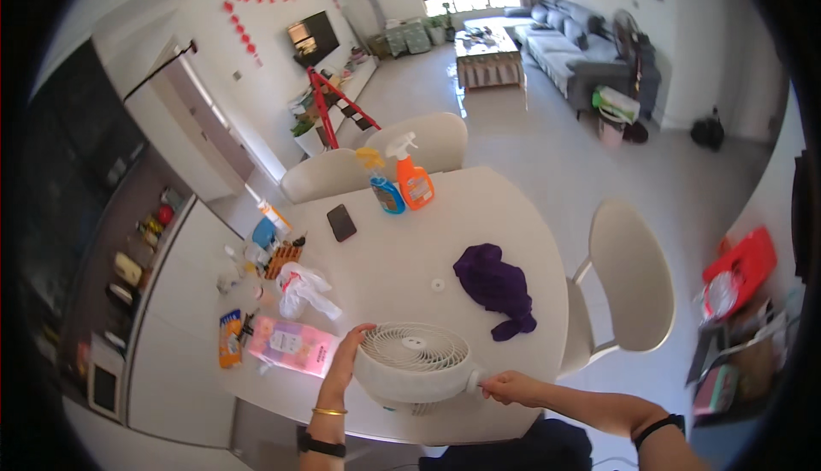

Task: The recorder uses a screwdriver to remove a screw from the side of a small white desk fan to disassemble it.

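A white round fan (415,353) with a spiral grille is at the near edge of the white table (402,248), its grille facing up. My left hand (344,360) grips the fan's left rim, with a gold bangle and a dark band on that wrist. At the fan's right side, the closed fingers of my right hand (511,388) pinch the white side pivot (473,380). Just beyond the fan lies a small white disc (438,284). A crumpled purple cloth (496,290) rests to the disc's right. The fan's underside is mostly hidden.
Orange (416,183) and blue (387,194) spray bottles stand at the table's far side, near a dark phone (341,223). A pink tissue pack (293,345), white plastic bag (304,290) and small containers crowd the left. White chairs (629,278) flank the table; a red stepladder (329,107) stands beyond.
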The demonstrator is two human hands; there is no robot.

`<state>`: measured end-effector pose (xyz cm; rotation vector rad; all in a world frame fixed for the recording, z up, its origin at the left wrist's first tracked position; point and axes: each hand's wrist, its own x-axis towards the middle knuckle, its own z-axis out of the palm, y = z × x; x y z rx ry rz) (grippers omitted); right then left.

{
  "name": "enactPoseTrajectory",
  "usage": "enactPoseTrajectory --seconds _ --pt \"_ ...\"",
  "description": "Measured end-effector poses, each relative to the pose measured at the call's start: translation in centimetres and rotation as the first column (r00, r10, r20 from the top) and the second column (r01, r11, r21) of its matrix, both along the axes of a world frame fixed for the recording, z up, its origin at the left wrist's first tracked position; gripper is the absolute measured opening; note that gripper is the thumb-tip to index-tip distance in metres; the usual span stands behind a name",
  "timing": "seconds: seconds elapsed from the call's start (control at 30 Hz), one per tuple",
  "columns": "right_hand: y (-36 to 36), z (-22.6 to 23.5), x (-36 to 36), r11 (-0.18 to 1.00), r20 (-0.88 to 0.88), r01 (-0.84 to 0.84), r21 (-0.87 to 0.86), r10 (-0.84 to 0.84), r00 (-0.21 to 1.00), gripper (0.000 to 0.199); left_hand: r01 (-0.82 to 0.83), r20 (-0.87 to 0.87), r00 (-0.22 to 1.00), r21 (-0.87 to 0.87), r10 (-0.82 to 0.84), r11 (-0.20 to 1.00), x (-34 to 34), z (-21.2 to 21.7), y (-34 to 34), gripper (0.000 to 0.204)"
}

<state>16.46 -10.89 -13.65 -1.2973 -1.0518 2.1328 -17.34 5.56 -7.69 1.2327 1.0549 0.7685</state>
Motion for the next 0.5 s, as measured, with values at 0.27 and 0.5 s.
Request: enactPoseTrajectory --seconds 0.27,0.5 --pt "1.3 3.7 0.8 0.200 0.833 -0.820 0.536 -0.284 0.475 0.024 -0.047 0.008 0.999 -0.018 0.047 0.999 1.1 -0.1 1.1 0.035" --pt "2.4 5.9 0.2 0.437 0.823 -0.703 0.562 -0.213 0.526 0.030 -0.043 0.009 0.999 0.063 0.042 0.997 1.6 0.9 1.0 0.037"
